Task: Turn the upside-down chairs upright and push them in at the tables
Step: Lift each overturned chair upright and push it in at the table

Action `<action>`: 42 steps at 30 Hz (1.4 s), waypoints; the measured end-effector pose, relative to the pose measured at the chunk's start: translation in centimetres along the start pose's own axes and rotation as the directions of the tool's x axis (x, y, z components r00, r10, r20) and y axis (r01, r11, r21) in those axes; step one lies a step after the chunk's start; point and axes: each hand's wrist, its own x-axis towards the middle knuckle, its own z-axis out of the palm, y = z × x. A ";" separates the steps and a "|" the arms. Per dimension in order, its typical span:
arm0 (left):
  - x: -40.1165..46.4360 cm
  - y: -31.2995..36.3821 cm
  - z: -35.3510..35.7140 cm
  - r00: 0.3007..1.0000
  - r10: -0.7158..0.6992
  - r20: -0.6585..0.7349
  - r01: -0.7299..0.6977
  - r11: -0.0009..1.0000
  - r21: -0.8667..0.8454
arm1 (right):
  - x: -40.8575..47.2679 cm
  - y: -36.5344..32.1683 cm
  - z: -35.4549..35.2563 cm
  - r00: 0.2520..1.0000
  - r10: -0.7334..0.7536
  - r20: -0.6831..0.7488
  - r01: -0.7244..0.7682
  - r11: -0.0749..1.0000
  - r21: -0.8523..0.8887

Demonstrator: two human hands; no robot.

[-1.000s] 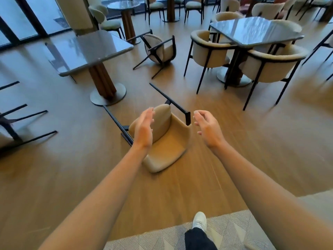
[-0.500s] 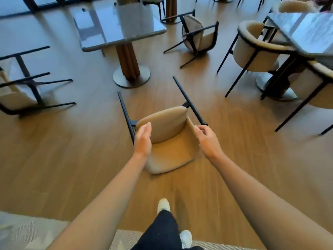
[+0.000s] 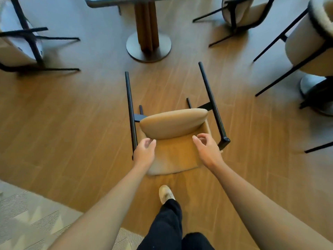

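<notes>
A tan cushioned chair (image 3: pixel 173 123) with a black metal frame lies tipped on its back on the wooden floor, legs pointing away toward the table pedestal (image 3: pixel 148 31). My left hand (image 3: pixel 144 153) hovers at the left edge of its backrest with fingers loosely curled. At the right edge is my right hand (image 3: pixel 207 150), fingers relaxed, just over the fabric. Neither hand grips the chair. Two more overturned chairs lie further off: one at the far left (image 3: pixel 21 46), one at the upper right (image 3: pixel 237 13).
An upright chair (image 3: pixel 310 44) and a second table base (image 3: pixel 315 87) stand at the right edge. A patterned rug (image 3: pixel 36 221) covers the lower left. My foot (image 3: pixel 166 193) and dark trouser leg are just behind the fallen chair.
I have stepped closer and bent over the fallen chair. Both hands have dropped to the sides of its backrest, and the chair now fills the middle of the view.
</notes>
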 end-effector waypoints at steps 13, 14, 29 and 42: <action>14.4 -11.1 5.8 0.921 -0.043 -0.388 0.241 0.845 0.478 | 20.0 14.6 -1.0 0.979 0.000 -0.202 -0.093 0.886 -0.453; 14.9 -12.1 6.2 0.907 -0.039 -0.420 0.252 0.848 0.467 | 20.7 16.1 -1.5 0.974 -0.037 -0.222 -0.085 0.852 -0.516; 17.7 -18.8 9.1 0.803 -0.096 -0.588 0.247 0.952 0.181 | 26.2 27.0 -4.9 0.954 -0.055 -0.294 -0.037 0.954 -0.297; 17.6 -20.6 8.3 0.782 -0.219 -0.584 0.335 0.937 0.097 | 27.4 28.6 -3.5 0.948 -0.018 -0.318 -0.083 0.950 -0.303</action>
